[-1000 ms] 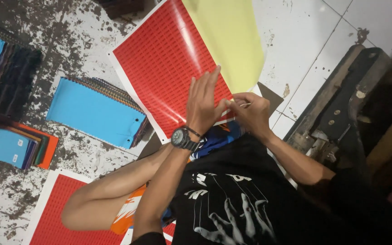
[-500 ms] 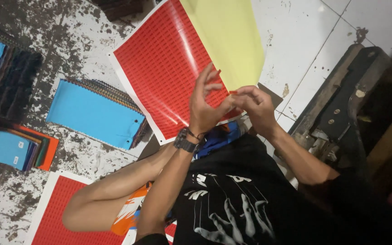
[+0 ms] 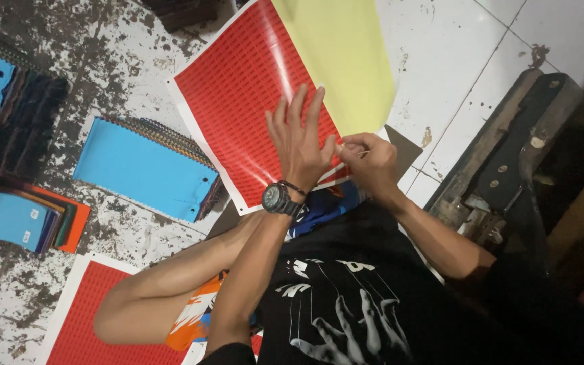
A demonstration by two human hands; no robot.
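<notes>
While the person sits on the floor [image 3: 441, 61] with the knees drawn up, the black shirt [image 3: 346, 297] fills the nearest part of the view, and both forearms reach forward from it to the work. The left hand [image 3: 299, 145], with a dark wristwatch [image 3: 278, 198] on the wrist, lies on the red sticker sheet [image 3: 245, 101] with the fingers spread wide and flat; I judge it presses the sheet down so that it does not slide. The right hand [image 3: 370, 159] is just beside it, touching it at the lower edge of the sheet, with the fingers pinched narrow on something small. What it pinches is too small to tell, maybe one sticker or a corner of the sheet.

This sheet lies on the tiled floor directly in front of the person, and its far part is turned over, showing a pale yellow backing [image 3: 339, 57], probably so that the red face stays reachable.

To one side, a blue notebook stack [image 3: 143, 169] lies near the sheet, and more blue and dark covers [image 3: 8, 223] lie farther away. Another red sheet [image 3: 96, 318] rests beside the bent knee. On the other side stands a dark metal machine [image 3: 508, 155], well apart from the hands.
</notes>
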